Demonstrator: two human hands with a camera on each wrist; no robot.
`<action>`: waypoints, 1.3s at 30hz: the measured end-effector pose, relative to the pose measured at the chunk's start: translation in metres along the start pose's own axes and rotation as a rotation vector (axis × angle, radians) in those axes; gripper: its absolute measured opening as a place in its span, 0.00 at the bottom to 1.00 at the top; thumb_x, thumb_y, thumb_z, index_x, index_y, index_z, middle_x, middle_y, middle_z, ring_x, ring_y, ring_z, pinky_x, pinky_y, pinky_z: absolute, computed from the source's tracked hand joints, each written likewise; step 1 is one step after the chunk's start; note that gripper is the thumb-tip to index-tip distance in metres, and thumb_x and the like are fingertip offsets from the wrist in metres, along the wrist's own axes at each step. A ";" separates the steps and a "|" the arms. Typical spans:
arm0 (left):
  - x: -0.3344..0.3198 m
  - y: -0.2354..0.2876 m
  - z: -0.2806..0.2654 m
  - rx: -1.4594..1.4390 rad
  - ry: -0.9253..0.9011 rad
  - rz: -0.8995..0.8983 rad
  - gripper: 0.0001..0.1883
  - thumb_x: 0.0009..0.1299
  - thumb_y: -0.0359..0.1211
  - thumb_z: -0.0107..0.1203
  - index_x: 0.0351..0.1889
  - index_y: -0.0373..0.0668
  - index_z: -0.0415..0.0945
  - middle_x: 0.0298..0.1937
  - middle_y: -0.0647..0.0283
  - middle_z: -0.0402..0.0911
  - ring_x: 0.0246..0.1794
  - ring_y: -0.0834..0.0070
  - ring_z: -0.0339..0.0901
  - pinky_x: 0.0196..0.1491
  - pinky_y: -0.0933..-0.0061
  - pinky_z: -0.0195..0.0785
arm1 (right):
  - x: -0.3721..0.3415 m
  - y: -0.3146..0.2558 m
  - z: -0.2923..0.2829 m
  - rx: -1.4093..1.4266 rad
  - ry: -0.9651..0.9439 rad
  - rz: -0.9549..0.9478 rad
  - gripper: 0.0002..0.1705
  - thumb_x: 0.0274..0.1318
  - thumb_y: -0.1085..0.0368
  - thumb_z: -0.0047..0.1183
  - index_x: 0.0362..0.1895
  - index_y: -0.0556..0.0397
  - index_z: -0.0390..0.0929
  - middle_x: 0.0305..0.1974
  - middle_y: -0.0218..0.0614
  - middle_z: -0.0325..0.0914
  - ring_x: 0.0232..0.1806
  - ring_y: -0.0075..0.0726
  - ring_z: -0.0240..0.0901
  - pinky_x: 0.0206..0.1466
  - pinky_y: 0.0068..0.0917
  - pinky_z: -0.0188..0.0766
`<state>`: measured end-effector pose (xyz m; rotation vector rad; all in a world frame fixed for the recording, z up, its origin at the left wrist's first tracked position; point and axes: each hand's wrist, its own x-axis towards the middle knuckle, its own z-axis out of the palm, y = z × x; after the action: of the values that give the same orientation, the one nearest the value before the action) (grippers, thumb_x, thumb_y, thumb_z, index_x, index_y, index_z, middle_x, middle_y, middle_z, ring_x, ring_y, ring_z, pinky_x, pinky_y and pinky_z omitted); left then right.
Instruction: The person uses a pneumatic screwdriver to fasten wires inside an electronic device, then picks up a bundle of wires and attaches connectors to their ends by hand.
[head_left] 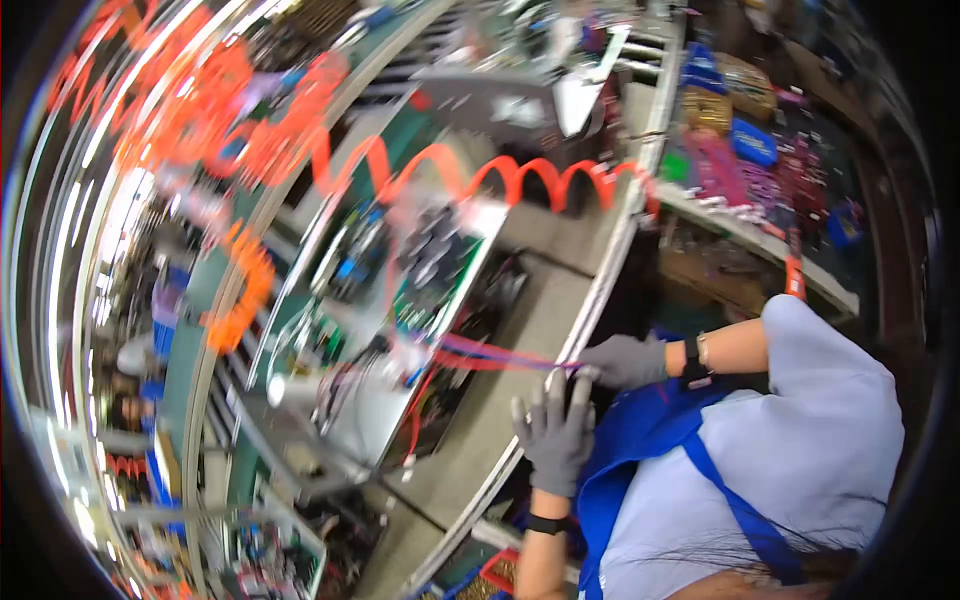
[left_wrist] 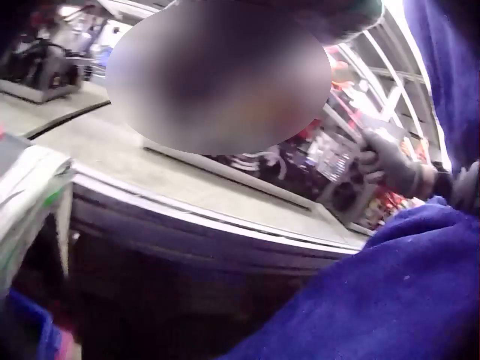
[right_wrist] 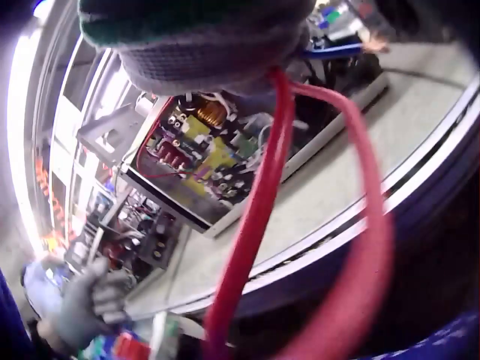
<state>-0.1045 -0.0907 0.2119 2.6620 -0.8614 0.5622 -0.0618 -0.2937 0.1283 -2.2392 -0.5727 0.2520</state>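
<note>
In the head view my gloved right hand grips a bundle of red, blue and purple wires in front of the blue apron. The wires run to an open metal chassis with circuit boards inside. The right wrist view shows two thick red wires hanging from under the glove, and a blue wire with a bare copper end. My gloved left hand is spread with its fingers straight, its fingertips close by the wires and right hand.
Orange coiled hoses stretch over the line. Another open unit stands beside the chassis on the grey work surface, which has a pale metal edge. A shelf at the upper right carries a blue bin and bundled parts.
</note>
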 end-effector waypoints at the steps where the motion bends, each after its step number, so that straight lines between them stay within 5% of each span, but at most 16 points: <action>1: 0.024 0.001 0.012 0.005 -0.091 0.053 0.17 0.68 0.43 0.56 0.52 0.49 0.78 0.52 0.55 0.78 0.60 0.58 0.71 0.70 0.49 0.51 | -0.009 -0.001 -0.021 0.045 -0.046 -0.004 0.21 0.68 0.45 0.40 0.48 0.47 0.75 0.33 0.51 0.79 0.36 0.64 0.77 0.38 0.53 0.73; 4: 0.085 -0.011 0.039 0.024 -0.458 0.196 0.09 0.67 0.40 0.56 0.42 0.51 0.78 0.37 0.61 0.79 0.46 0.59 0.76 0.54 0.48 0.62 | -0.037 0.014 -0.071 0.040 -0.006 -0.049 0.23 0.69 0.44 0.40 0.41 0.49 0.75 0.29 0.50 0.78 0.32 0.63 0.75 0.33 0.53 0.71; 6: 0.103 -0.026 0.057 -0.028 -0.445 0.311 0.05 0.67 0.38 0.55 0.33 0.50 0.73 0.27 0.62 0.75 0.31 0.57 0.75 0.36 0.51 0.65 | -0.049 0.036 -0.096 0.021 -0.018 -0.021 0.23 0.69 0.43 0.40 0.39 0.49 0.74 0.27 0.49 0.77 0.31 0.63 0.74 0.32 0.52 0.70; 9: 0.105 -0.039 0.088 0.018 -0.441 0.248 0.07 0.63 0.39 0.57 0.29 0.51 0.72 0.21 0.58 0.75 0.22 0.53 0.75 0.23 0.55 0.63 | -0.065 0.075 -0.125 -0.043 -0.037 0.007 0.24 0.68 0.41 0.41 0.37 0.48 0.74 0.26 0.47 0.77 0.30 0.61 0.75 0.32 0.52 0.70; 11: 0.093 -0.042 0.100 0.047 -0.462 0.089 0.08 0.65 0.39 0.56 0.28 0.50 0.72 0.21 0.57 0.76 0.24 0.51 0.76 0.24 0.53 0.64 | -0.076 0.116 -0.145 -0.041 -0.130 0.034 0.26 0.67 0.39 0.40 0.40 0.46 0.76 0.32 0.46 0.78 0.35 0.59 0.76 0.37 0.50 0.72; 13: 0.076 -0.046 0.109 0.115 -0.511 -0.045 0.09 0.66 0.40 0.55 0.28 0.49 0.72 0.21 0.56 0.77 0.25 0.51 0.77 0.25 0.52 0.65 | -0.103 0.151 -0.190 -0.089 0.021 0.092 0.30 0.62 0.35 0.43 0.50 0.44 0.78 0.46 0.46 0.77 0.50 0.56 0.74 0.52 0.48 0.71; 15: 0.063 -0.051 0.115 0.226 -0.597 -0.141 0.10 0.68 0.41 0.55 0.28 0.49 0.73 0.21 0.55 0.78 0.25 0.50 0.78 0.26 0.51 0.66 | -0.120 0.192 -0.237 -0.171 0.186 0.289 0.26 0.60 0.43 0.49 0.54 0.45 0.77 0.49 0.47 0.77 0.53 0.54 0.74 0.57 0.46 0.71; 18: 0.069 -0.050 0.122 0.299 -0.639 -0.178 0.12 0.68 0.44 0.54 0.28 0.49 0.73 0.22 0.53 0.79 0.24 0.49 0.77 0.26 0.49 0.66 | -0.145 0.266 -0.269 -0.410 0.334 0.747 0.18 0.61 0.51 0.49 0.47 0.46 0.80 0.48 0.46 0.79 0.51 0.51 0.77 0.51 0.45 0.74; 27: 0.082 -0.074 0.151 0.327 -0.524 -0.147 0.15 0.70 0.46 0.52 0.27 0.49 0.73 0.18 0.53 0.77 0.20 0.48 0.77 0.24 0.48 0.66 | -0.135 0.323 -0.278 -0.057 0.521 1.087 0.19 0.50 0.52 0.59 0.39 0.53 0.85 0.34 0.47 0.84 0.38 0.51 0.82 0.45 0.42 0.76; 30: 0.079 -0.068 0.143 0.324 -0.569 -0.072 0.14 0.70 0.47 0.51 0.27 0.50 0.73 0.20 0.53 0.78 0.21 0.48 0.77 0.24 0.48 0.66 | -0.162 0.314 -0.297 0.217 0.859 0.969 0.14 0.53 0.55 0.59 0.33 0.52 0.86 0.26 0.37 0.83 0.27 0.35 0.79 0.33 0.35 0.75; 32: 0.077 -0.063 0.141 0.291 -0.575 -0.068 0.14 0.70 0.47 0.50 0.28 0.50 0.74 0.20 0.53 0.78 0.22 0.47 0.78 0.25 0.47 0.66 | -0.189 0.285 -0.323 0.988 1.042 0.787 0.11 0.59 0.58 0.58 0.35 0.53 0.82 0.26 0.30 0.79 0.22 0.19 0.69 0.22 0.21 0.66; 33: 0.084 -0.051 0.137 0.284 -0.748 -0.158 0.14 0.71 0.48 0.50 0.33 0.50 0.77 0.26 0.52 0.80 0.29 0.49 0.79 0.31 0.49 0.69 | -0.201 0.275 -0.333 1.436 1.022 0.474 0.10 0.62 0.60 0.57 0.38 0.54 0.80 0.28 0.29 0.77 0.23 0.15 0.66 0.21 0.15 0.62; 35: 0.075 -0.037 0.158 -0.035 -0.527 -0.088 0.15 0.71 0.47 0.50 0.40 0.47 0.79 0.32 0.51 0.81 0.35 0.49 0.79 0.37 0.51 0.69 | -0.212 0.237 -0.349 2.008 0.899 -0.089 0.10 0.67 0.64 0.52 0.46 0.58 0.73 0.35 0.30 0.74 0.25 0.14 0.65 0.21 0.10 0.61; 38: 0.093 0.009 0.178 -0.151 -0.245 0.078 0.20 0.71 0.46 0.52 0.50 0.41 0.78 0.42 0.49 0.79 0.44 0.50 0.75 0.46 0.53 0.68 | -0.199 0.216 -0.347 1.669 1.144 0.057 0.10 0.68 0.64 0.51 0.44 0.58 0.75 0.33 0.29 0.74 0.27 0.15 0.68 0.22 0.11 0.63; 39: 0.113 0.031 0.173 -0.195 -0.199 0.067 0.20 0.71 0.45 0.53 0.52 0.40 0.77 0.42 0.48 0.78 0.43 0.49 0.75 0.46 0.53 0.68 | -0.192 0.218 -0.334 1.532 1.037 0.026 0.11 0.68 0.62 0.51 0.44 0.57 0.77 0.33 0.29 0.77 0.29 0.17 0.71 0.25 0.11 0.66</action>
<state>0.0080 -0.2369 0.1142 2.5468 -1.0082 0.2167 -0.0418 -0.7323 0.1872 -0.6498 0.2413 -0.3735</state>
